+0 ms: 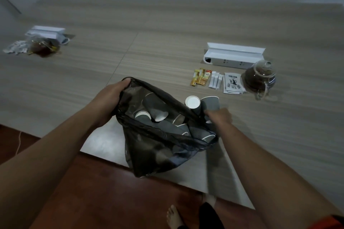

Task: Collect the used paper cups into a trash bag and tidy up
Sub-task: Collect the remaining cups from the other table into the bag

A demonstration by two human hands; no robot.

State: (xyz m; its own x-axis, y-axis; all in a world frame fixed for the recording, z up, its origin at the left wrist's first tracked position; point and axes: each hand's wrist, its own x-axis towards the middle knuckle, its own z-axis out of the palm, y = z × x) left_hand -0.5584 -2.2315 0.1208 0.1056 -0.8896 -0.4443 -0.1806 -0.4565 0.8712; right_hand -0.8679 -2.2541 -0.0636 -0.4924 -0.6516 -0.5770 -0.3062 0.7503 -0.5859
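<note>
A thin, translucent black trash bag (158, 147) hangs over the near edge of a pale wood-grain table (149, 46), its mouth pulled open. Far left of the bag on the table sit a white box (46, 32) and a crinkled clear wrapper (43, 46). The left hand (109, 98) pinches the bag's left rim, fingers curled over it. Inside the bag lie several grey ribbed paper cups (154, 111) with white interiors, tumbled on their sides. Just right of the bag's mouth, the blurred right hand (217, 117) is closed around two more grey paper cups (202, 105). Further right of the bag lie yellow sachets (200, 77), white sticks (216, 80), tea packets (232, 83), a round glass teapot (259, 78) and a long white tray (232, 55).
</note>
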